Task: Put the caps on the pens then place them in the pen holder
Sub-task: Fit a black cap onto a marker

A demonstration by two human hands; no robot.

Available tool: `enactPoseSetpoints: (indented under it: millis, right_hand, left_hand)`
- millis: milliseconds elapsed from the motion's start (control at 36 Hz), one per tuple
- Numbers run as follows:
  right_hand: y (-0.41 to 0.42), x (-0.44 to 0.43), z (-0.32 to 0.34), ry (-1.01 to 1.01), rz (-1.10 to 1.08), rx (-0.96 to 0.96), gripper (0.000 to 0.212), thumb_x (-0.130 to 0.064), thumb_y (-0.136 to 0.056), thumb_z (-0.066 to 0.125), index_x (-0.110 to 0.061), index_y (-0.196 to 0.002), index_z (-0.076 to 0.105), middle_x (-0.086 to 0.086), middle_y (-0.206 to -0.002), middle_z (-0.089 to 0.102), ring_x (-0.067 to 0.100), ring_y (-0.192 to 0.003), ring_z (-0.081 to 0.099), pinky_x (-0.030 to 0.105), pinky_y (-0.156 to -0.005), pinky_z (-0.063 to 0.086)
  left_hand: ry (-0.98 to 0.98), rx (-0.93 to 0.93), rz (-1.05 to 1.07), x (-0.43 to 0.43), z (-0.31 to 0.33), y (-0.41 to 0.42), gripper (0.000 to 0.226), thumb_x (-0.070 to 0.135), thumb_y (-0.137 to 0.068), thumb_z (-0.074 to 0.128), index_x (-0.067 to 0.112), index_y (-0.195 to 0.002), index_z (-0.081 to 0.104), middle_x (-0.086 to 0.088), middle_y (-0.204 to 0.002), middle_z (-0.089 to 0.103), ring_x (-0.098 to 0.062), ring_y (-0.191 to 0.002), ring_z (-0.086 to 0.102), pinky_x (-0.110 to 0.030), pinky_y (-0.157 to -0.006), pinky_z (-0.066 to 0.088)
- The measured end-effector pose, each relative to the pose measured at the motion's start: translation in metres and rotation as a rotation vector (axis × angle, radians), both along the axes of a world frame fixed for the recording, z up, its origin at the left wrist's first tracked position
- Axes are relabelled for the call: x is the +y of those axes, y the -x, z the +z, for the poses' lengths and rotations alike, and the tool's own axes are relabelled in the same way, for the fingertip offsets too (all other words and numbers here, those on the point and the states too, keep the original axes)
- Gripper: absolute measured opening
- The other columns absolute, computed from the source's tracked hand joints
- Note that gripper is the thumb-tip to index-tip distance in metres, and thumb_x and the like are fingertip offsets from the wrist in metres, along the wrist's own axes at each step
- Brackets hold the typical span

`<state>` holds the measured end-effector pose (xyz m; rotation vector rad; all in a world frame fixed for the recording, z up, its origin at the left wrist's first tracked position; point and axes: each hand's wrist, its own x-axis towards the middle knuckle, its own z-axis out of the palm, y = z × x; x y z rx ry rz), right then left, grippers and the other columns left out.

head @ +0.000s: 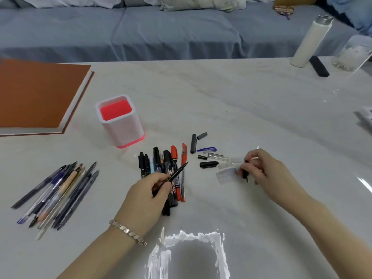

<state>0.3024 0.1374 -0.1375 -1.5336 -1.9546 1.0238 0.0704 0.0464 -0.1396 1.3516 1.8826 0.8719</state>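
1. Gripping a thin black pen [178,172], the left hand [149,190] was curled round the barrel, and the bare tip was pointed far and right above the pile of markers [167,164].
2. A small black cap [245,174] was pinched in the fingertips of the right hand [267,170], beside the loose caps [209,158].
3. The pen holder [124,127] was stood far and left of the markers; no pen was seen in it.
4. The capping was judged to go best if the cap's open end was turned toward the tip, both were lined up on one axis, and the cap was pressed until seated.
5. A skewed entry was judged likely to bend the tip.
6. Whether the cap matched this pen could not be told.
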Motion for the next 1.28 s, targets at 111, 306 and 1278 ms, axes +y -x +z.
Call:
enactPoseSetpoints:
  millis: [111,306,1278]
  right_hand:
    - [0.032,-0.015,0.008,0.174,-0.075,0.390,0.014,-0.007,-0.086,0.058,-0.016,-0.076,0.053,0.002,-0.064,0.073,0.015,-0.050,0.055,0.016,-0.047,0.045]
    - [0.075,-0.034,0.008,0.329,-0.254,0.724,0.010,-0.003,-0.080,0.064,-0.012,-0.083,0.065,0.005,-0.067,0.072,0.009,-0.058,0.067,0.018,-0.058,0.056]
    - [0.123,-0.074,0.011,0.468,-0.198,0.984,0.017,0.002,-0.078,0.061,-0.012,-0.087,0.063,0.010,-0.079,0.075,0.016,-0.076,0.072,0.018,-0.063,0.055]
  left_hand:
    - [-0.026,-0.074,0.018,-0.005,0.006,0.003,0.027,0.012,-0.087,0.053,0.038,-0.078,0.054,0.009,-0.075,0.066,0.010,-0.063,0.056,-0.001,-0.058,0.040]
    - [-0.036,-0.178,0.048,-0.021,0.007,0.008,0.018,0.008,-0.086,0.054,0.023,-0.084,0.064,0.010,-0.062,0.063,0.008,-0.057,0.056,0.000,-0.055,0.038]
    - [-0.109,-0.176,0.065,-0.047,0.012,0.013,0.026,0.016,-0.083,0.059,0.041,-0.085,0.061,0.013,-0.064,0.067,0.003,-0.049,0.052,-0.004,-0.051,0.037]
